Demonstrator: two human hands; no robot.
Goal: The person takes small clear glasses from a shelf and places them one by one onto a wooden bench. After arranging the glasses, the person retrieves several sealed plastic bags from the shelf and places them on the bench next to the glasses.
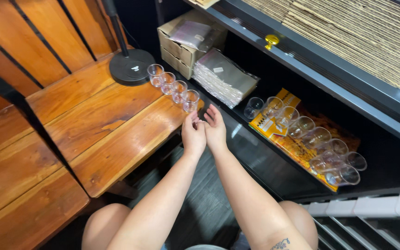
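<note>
Below, my left hand and right hand meet fingertips together, grip unclear, beside cups on wooden table; dark shelf right.

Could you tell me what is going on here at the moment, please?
A seated person holds both hands together, left hand and right hand, fingertips meeting just off the edge of a wooden table. Whether they pinch anything is unclear. Four clear plastic cups stand in a row on the table. More clear cups lie on the dark shelf.
</note>
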